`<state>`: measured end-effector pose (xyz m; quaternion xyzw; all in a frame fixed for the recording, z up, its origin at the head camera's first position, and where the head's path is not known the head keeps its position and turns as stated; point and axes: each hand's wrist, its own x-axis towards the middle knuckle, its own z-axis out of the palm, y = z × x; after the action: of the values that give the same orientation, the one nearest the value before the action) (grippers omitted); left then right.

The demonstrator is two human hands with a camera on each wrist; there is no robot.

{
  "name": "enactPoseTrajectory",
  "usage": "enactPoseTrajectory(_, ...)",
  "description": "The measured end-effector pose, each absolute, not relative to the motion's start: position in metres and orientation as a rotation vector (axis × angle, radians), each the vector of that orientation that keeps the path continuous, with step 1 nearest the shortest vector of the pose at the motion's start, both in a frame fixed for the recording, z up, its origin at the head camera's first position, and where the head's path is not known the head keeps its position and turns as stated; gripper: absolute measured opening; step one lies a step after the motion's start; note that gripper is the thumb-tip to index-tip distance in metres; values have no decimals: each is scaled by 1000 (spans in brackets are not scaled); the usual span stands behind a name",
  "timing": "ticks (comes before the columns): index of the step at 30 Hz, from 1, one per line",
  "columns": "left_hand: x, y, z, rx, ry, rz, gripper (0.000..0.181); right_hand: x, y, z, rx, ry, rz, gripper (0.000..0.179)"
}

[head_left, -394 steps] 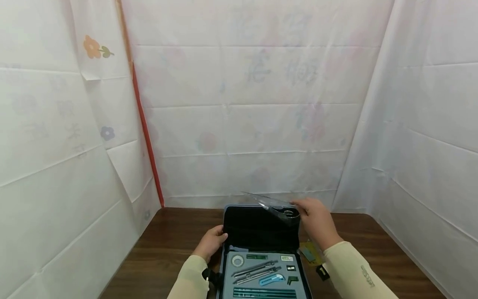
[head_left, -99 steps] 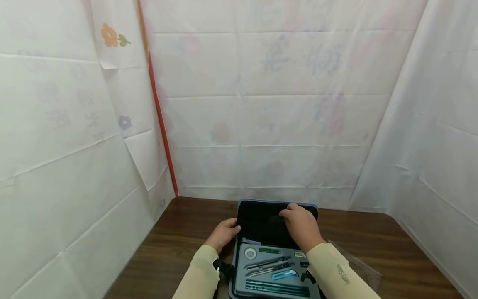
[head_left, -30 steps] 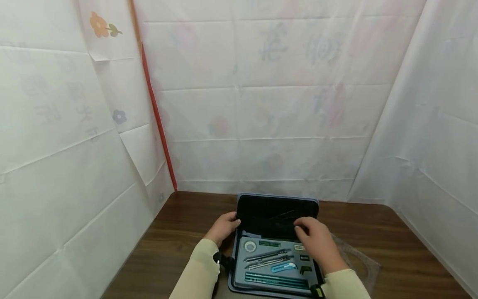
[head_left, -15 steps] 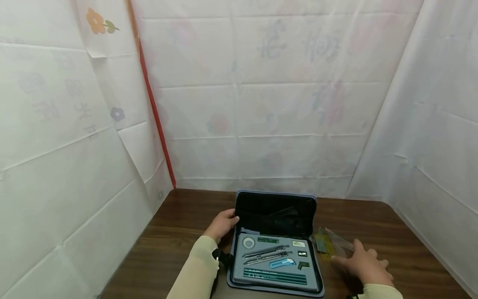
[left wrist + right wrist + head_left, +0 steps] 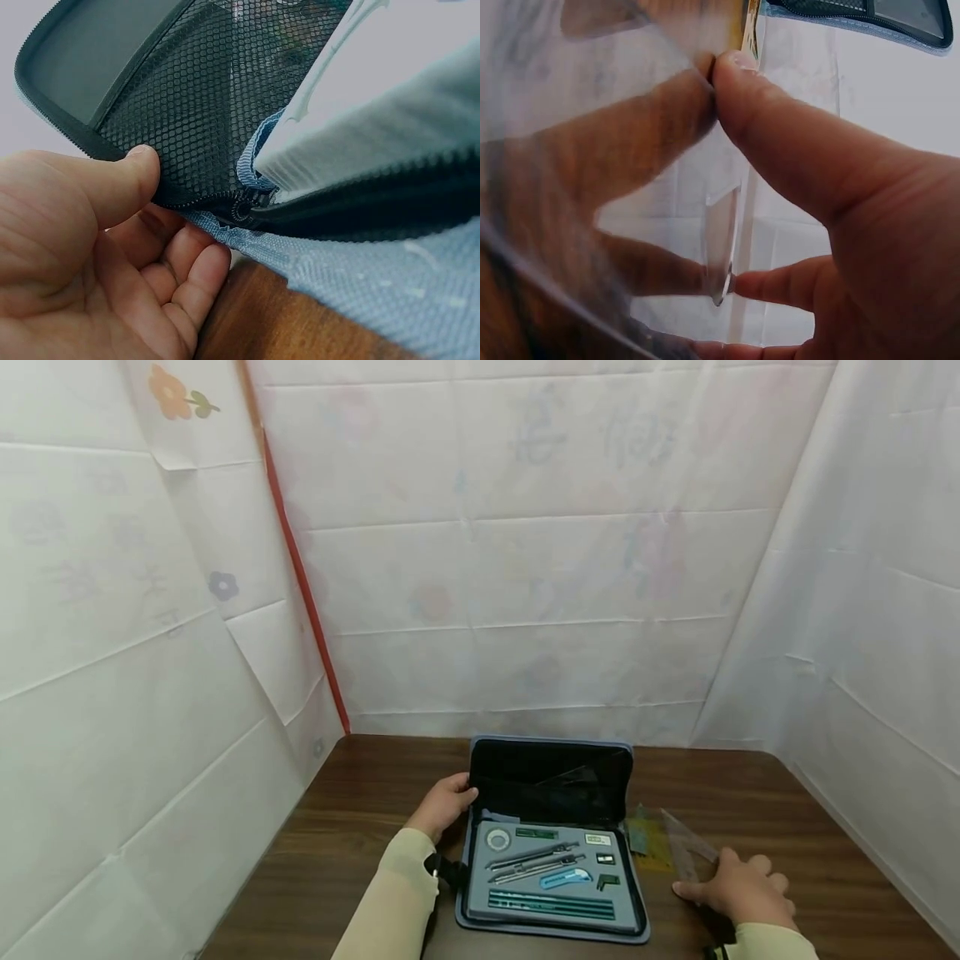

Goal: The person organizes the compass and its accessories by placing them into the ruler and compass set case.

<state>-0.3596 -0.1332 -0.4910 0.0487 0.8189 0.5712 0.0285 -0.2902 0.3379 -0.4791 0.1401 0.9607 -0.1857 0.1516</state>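
My left hand [image 5: 442,804] grips the left edge of the zip case's raised lid [image 5: 551,752], thumb over the mesh pocket [image 5: 184,90] and fingers behind. A clear piece [image 5: 573,777] shows in that pocket. The case's grey tray [image 5: 615,920] holds compasses [image 5: 534,865], a blue cutter [image 5: 566,878], green pencils [image 5: 551,906], a tape roll [image 5: 497,839] and small items. Right of the case, my right hand [image 5: 742,889] spreads over a clear set square [image 5: 682,847] on the table. In the right wrist view, its thumb tip [image 5: 735,67] touches a clear, reflecting surface.
Beside the case's right edge lies a yellowish transparent piece [image 5: 656,845] with a green one [image 5: 637,835] overlapping it. The brown wooden table [image 5: 375,810] ends at white cloth walls [image 5: 517,677] behind and on both sides.
My right hand has left the lid pocket, where a clear piece now shows, and moved right and down to the set square. The set square has shifted slightly rightward. My left hand keeps its grip.
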Motion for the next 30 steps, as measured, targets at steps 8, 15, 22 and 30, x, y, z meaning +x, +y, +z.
enactPoseTrajectory(8, -356, -135, -494, 138, 2531, 1764, 27, -291, 340, -487, 414, 2767, -547, 142)
enactPoseTrajectory(15, -354, -132, -495, 131, 2515, 1792, 28, -287, 357, -481, 371, 2944, -629, 84)
enactPoseTrajectory(22, -354, -128, -493, 140, 2491, 1787, 29, -275, 353, -467, 485, 3143, -1120, 46)
enactPoseTrajectory(30, -355, -126, -496, 164, 2501, 1770, 27, -264, 335, -441, 410, 3296, -1280, 37)
